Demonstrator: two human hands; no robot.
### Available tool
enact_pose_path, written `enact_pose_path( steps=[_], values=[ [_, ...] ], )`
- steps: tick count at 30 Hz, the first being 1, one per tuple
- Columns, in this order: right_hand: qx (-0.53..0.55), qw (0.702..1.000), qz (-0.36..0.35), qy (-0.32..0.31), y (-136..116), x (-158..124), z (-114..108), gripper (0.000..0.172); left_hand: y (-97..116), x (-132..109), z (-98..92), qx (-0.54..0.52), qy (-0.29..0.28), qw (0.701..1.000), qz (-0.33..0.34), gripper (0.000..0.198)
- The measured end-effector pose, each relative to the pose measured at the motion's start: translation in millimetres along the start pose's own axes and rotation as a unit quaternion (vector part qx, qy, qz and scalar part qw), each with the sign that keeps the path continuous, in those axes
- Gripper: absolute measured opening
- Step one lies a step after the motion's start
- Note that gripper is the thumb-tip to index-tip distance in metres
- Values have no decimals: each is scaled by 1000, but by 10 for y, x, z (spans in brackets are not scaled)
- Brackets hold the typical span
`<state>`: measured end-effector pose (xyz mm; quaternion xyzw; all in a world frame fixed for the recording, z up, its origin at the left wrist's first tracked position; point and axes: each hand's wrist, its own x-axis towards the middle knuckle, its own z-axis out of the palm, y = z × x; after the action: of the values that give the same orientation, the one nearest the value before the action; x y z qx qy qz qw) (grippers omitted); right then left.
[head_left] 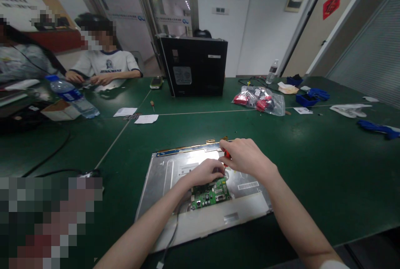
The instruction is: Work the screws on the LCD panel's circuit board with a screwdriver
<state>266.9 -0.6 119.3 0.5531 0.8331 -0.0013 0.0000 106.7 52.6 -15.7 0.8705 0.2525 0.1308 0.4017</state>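
Observation:
A metal LCD panel [162, 177] lies back side up on the table, tilted slightly. Near its middle sits a green circuit board [208, 194], partly covered by my left hand [209, 171]. The fingers of that hand are closed together at the board's upper edge; what they pinch, if anything, is hidden. My right hand [242, 156] is wrapped round a red-handled screwdriver [226, 158], held upright with its tip down by the left fingertips. Along the panel's far edge runs a thin blue strip board [187, 150]. A grey cable [176, 227] with a white plug trails off the near edge.
A black computer case [195, 67] stands beyond the panel. Right of it lie a clear bag of red items [259, 99] and blue gloves [315, 94]. Left are papers [146, 119], a small screwdriver [152, 105] and a water bottle [73, 96]. Two people sit at the far left.

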Motion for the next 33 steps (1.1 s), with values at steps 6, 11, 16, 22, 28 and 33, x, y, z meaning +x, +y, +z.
enact_pose_path(
  steps=[6,11,16,22,28,33],
  values=[
    [37,999,-40,-3,15,-65,-44,19,-41,3,26,-18,9,1000,1,11],
    [35,999,-37,-3,5,-35,-16,18,-15,2,20,-10,8,1000,-2,12],
    [19,1000,-10,1,16,-26,-17,17,-6,4,8,-6,1,1000,-4,13],
    [43,998,-48,-24,3,-71,-58,19,-42,3,20,-3,9,1000,-4,10],
    [14,1000,3,-13,6,-20,-20,17,-19,-6,8,4,-3,1000,-11,13],
    [47,998,-31,-30,13,-70,-65,24,-60,6,20,-6,-2,1000,-5,12]
  ],
)
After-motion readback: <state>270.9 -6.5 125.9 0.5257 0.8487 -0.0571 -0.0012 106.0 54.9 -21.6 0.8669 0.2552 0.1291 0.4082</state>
